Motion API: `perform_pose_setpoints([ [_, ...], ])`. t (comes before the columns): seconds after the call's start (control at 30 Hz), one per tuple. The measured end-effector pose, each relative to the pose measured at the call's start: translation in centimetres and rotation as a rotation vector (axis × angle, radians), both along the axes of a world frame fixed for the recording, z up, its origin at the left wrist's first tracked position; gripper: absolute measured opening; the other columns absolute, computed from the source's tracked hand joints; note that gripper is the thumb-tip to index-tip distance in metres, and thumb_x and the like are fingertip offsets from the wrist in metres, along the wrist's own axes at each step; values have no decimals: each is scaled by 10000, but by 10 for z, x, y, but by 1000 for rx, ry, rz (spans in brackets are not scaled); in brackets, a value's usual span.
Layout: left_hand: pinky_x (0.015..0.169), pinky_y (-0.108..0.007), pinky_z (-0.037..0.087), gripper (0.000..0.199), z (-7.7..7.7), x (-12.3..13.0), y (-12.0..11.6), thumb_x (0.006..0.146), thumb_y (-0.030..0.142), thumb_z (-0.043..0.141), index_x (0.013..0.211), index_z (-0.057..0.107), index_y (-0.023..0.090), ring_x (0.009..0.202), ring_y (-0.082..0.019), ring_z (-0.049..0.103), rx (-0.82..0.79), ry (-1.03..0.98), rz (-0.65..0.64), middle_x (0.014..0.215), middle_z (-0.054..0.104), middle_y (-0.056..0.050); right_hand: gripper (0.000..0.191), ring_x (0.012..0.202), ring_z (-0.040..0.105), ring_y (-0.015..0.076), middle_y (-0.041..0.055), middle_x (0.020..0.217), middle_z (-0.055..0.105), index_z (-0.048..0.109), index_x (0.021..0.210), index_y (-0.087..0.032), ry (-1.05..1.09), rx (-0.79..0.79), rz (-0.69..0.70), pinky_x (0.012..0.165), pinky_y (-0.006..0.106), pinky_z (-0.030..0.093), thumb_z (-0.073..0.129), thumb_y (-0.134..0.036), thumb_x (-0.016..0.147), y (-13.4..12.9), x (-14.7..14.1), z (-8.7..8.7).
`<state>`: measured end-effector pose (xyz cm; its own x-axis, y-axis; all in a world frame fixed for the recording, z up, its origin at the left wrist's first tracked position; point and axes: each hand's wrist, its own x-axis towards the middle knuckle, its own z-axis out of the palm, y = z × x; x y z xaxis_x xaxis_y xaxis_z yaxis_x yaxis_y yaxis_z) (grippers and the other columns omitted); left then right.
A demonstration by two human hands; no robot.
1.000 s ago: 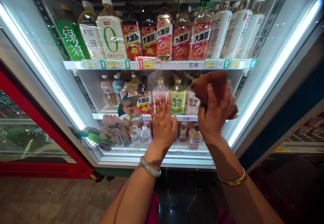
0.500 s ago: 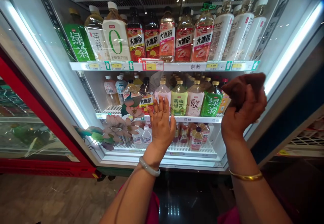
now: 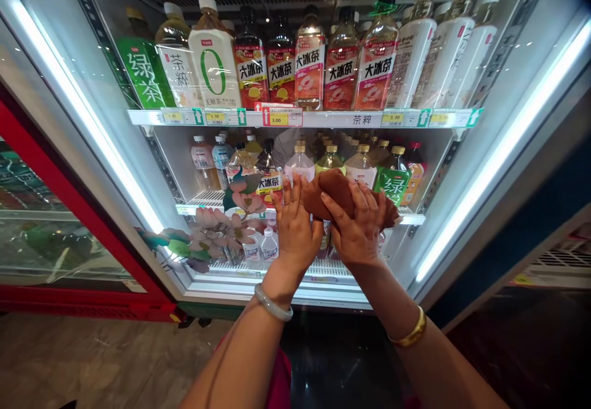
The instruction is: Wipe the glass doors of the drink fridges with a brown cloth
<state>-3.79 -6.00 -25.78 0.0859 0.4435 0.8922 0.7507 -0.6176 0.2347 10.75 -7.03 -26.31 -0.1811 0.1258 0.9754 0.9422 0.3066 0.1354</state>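
My left hand (image 3: 295, 230) has its fingers stretched out and lies flat against the glass front of a drinks fridge, with a pale bangle (image 3: 273, 303) on the wrist. Just right of it, my right hand (image 3: 360, 227) presses a brown cloth (image 3: 330, 193) to the glass, fingers spread over it. The cloth's left edge reaches the fingers of my left hand. A gold bangle (image 3: 410, 329) circles my right wrist. Behind the cloth, several tea bottles on the middle shelf are partly hidden, and a green tea bottle (image 3: 393, 178) shows to the right.
A pink flower decoration (image 3: 219, 233) is on the glass left of my hands. Large bottles line the top shelf (image 3: 323, 118), which carries price tags. A red-framed cooler (image 3: 83, 212) stands at the left; a dark blue panel (image 3: 512, 212) borders the right side.
My right hand has swung left and slightly down from the fridge's right side, bringing the brown cloth beside my left hand. My left hand has stayed nearly in place.
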Motion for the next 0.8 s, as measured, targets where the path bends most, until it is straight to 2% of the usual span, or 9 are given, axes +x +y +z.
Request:
perform_pose_setpoints([
  [0.13, 1336, -564, 68, 907, 0, -3, 1, 932, 102, 512, 1683, 27, 256, 1631, -269, 41, 26, 4, -1, 1746, 123, -92, 610, 1504, 406, 267, 45, 1622, 420, 524, 1476, -411, -47, 95, -36, 1272, 577, 242, 623, -190, 916, 12, 36, -1],
  [0.23, 1339, -542, 103, 873, 1, -4, 2, 975, 132, 482, 1680, -12, 277, 1632, -261, 37, 50, 1, 17, 1753, 82, -71, 670, 1507, 408, 309, 74, 1631, 417, 489, 1517, -386, 160, 207, -118, 1244, 615, 267, 585, -129, 906, 20, 74, 13],
  [0.3, 1342, -530, 119, 878, 1, -5, 2, 977, 127, 479, 1678, -26, 286, 1632, -257, 33, 44, 4, 20, 1755, 76, -59, 721, 1520, 382, 354, 100, 1646, 396, 450, 1557, -354, 323, 213, -145, 1218, 649, 281, 564, -109, 888, 21, 94, 25],
  [0.43, 1343, -539, 130, 883, 0, -7, 1, 977, 126, 486, 1679, -24, 286, 1632, -267, 36, 34, 29, 33, 1756, 76, -54, 770, 1525, 365, 378, 108, 1664, 366, 410, 1591, -322, 531, 181, -116, 1198, 629, 315, 561, -114, 866, 17, 110, 44],
  [0.53, 1341, -549, 129, 871, 0, -9, 1, 981, 136, 483, 1680, -17, 280, 1632, -272, 54, 32, 48, 39, 1756, 79, -59, 822, 1559, 304, 375, 104, 1707, 280, 351, 1612, -355, 539, 111, -117, 1213, 664, 267, 589, -125, 860, 14, 96, 54],
  [0.63, 1341, -537, 137, 863, 0, -10, 1, 983, 132, 475, 1680, -15, 267, 1633, -262, 36, 39, 59, 28, 1755, 89, -67, 839, 1586, 234, 390, 114, 1730, 213, 332, 1617, -357, 456, 5, -120, 1226, 717, 189, 583, -103, 858, 10, 65, 62],
  [0.8, 1343, -498, 131, 844, 0, -13, 1, 986, 134, 464, 1682, 0, 243, 1633, -232, 31, 43, 71, 26, 1750, 119, -85, 794, 1608, 162, 378, 68, 1748, 156, 354, 1600, -395, 232, -138, -50, 1239, 735, 148, 574, -112, 891, -3, 7, 59],
])
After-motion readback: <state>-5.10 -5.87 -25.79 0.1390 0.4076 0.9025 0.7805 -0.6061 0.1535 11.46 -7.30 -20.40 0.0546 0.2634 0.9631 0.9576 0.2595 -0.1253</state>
